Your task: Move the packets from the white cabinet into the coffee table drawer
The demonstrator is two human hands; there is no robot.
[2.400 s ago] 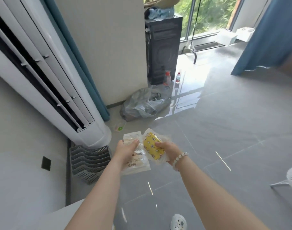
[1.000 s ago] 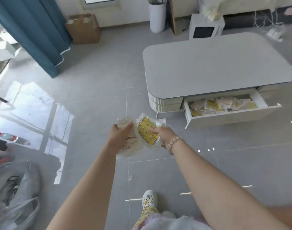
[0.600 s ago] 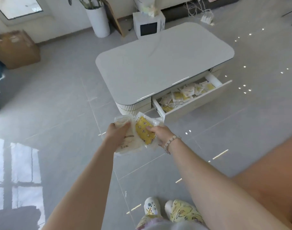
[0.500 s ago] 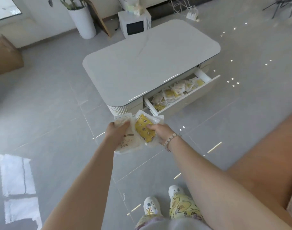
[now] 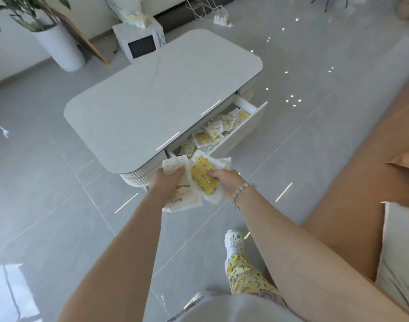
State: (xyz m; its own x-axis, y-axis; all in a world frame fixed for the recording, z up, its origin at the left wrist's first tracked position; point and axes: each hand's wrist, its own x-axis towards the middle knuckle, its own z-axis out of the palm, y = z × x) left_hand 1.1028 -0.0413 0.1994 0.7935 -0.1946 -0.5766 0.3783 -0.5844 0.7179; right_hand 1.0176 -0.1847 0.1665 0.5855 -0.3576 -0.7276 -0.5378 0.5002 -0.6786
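Observation:
My left hand (image 5: 167,182) grips a stack of white packets (image 5: 183,198) with printed text. A clear packet with a yellow patterned insert (image 5: 202,178) is held in my right hand (image 5: 225,182), which wears a bead bracelet. Both hands are in front of me, just short of the coffee table (image 5: 152,101). Its drawer (image 5: 243,130) stands pulled open on the near right side and holds several white and yellow packets (image 5: 216,131). The white cabinet is out of view.
A brown sofa (image 5: 361,170) with a pale cushion runs along the right. Behind the table stand a small white box with a dark screen (image 5: 140,44), a tall white planter (image 5: 59,47) and a power strip with cables (image 5: 219,17). Grey tiled floor surrounds the table.
I have turned from the standing air conditioner and walked across the room to the coffee table. The open drawer is now much closer. Both hands keep the same packets.

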